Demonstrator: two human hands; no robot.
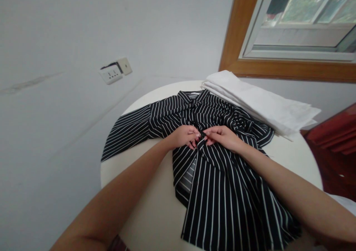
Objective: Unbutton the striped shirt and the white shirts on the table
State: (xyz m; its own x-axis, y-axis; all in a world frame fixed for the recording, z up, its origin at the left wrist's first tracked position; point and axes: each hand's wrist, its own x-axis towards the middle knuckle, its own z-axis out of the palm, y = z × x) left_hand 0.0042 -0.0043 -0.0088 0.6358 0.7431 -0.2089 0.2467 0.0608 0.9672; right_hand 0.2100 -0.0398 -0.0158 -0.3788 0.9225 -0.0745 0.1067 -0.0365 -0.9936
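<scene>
A black shirt with white stripes (219, 188) lies front up across a round white table, its collar at the far side. One sleeve stretches out to the left; the other is bunched at the right. My left hand (187, 136) pinches the left edge of the front opening near the shirt's middle. Close beside it, my right hand (221, 136) pinches the other front edge, fingertips almost meeting those of the left. The small spot between the fingertips is too hidden to make out a button. Below the hands the front parts and shows the grey inside.
Folded white cloth or sheets (258, 100) lie at the table's back right, against the shirt. The round white table (150, 206) stands by a wall with a socket (111, 74). A wood-framed window (289, 67) is at upper right, red fabric (333, 130) below it.
</scene>
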